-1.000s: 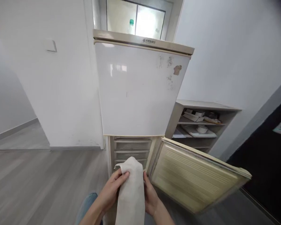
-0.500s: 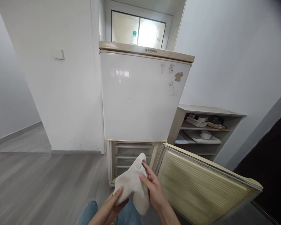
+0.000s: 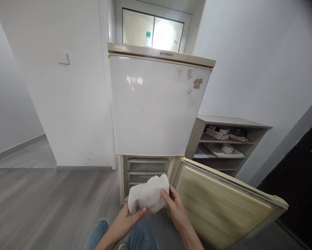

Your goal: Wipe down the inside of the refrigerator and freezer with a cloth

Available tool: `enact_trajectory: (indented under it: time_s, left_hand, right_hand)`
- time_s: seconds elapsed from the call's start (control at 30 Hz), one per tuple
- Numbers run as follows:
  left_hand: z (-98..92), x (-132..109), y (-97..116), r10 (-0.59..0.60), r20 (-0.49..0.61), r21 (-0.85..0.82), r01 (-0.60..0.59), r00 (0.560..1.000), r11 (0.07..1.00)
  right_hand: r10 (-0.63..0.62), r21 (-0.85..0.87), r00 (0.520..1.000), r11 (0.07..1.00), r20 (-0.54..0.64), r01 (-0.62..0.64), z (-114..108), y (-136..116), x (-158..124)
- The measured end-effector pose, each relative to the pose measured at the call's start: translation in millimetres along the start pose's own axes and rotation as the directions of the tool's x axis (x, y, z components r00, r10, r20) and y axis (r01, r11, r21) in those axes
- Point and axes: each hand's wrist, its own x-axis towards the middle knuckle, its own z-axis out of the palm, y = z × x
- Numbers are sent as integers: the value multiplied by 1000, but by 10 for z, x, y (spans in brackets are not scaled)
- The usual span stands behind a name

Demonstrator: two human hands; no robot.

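Both my hands hold a folded off-white cloth (image 3: 148, 194) low in the middle of the view. My left hand (image 3: 128, 220) grips its lower left edge with fingers curled on it. My right hand (image 3: 174, 208) pinches its right side. In front of me stands an old white fridge (image 3: 156, 104) with its upper door closed. The lower freezer door (image 3: 223, 205) hangs wide open to the right, showing clear drawers (image 3: 147, 168) inside.
A low shelf unit (image 3: 229, 139) holding boxes and plates stands right of the fridge against the white wall. A green-capped bottle (image 3: 147, 38) sits on the fridge top before a window. Grey wood floor (image 3: 41, 205) spreads to the left. My jeans-clad legs (image 3: 98, 234) show below.
The long hanging cloth has been gathered into a shorter folded bundle between my hands. My view rose slightly, then settled; the fridge and its open lower door have not moved.
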Motion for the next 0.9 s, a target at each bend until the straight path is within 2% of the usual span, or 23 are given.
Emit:
enact_trajectory:
  time_s: [0.1, 0.17, 0.2, 0.27, 0.33, 0.4, 0.5, 0.6, 0.7, 0.8, 0.9]
  left_hand:
    - [64, -37, -75, -94, 22, -268, 96, 995, 959]
    - [87, -47, -108, -95, 84, -420, 122, 992, 899]
    - [90, -41, -111, -84, 109, -441, 124, 990, 889]
    - [78, -3, -98, -68, 123, -351, 107, 990, 930]
    - [53, 57, -73, -26, 89, -158, 39, 996, 987]
    - [32, 112, -54, 57, 33, -7, -57, 998, 998]
    - [27, 138, -47, 126, -19, 79, -124, 992, 989]
    - [52, 118, -51, 44, -37, 122, -39, 998, 992]
    - [77, 106, -47, -18, -17, 92, 20, 1000, 996]
    - [85, 106, -24, -71, 53, -41, 74, 996, 996]
    - [75, 105, 7, -62, 107, -126, 75, 992, 989]
  right_hand:
    - [71, 169, 995, 984, -64, -60, 11, -12, 15]
    - [129, 214, 984, 972, -125, -100, -11, 9, 53]
    - [148, 216, 978, 970, -149, -114, -29, 26, 71]
    - [161, 201, 972, 971, -170, -126, -66, 57, 90]
    - [136, 174, 981, 978, -136, -112, -93, 62, 75]
    - [102, 158, 992, 983, -73, -90, -99, 30, 36]
    - [124, 183, 991, 976, -45, -114, -81, -59, -18]
    - [193, 229, 974, 960, -118, -162, -65, -111, -29]
    - [165, 203, 982, 968, -86, -145, -80, -102, -24]
    - [90, 88, 996, 992, 6, -90, -125, -112, -27]
    - [-19, -154, 996, 988, 86, 32, -182, -195, -16]
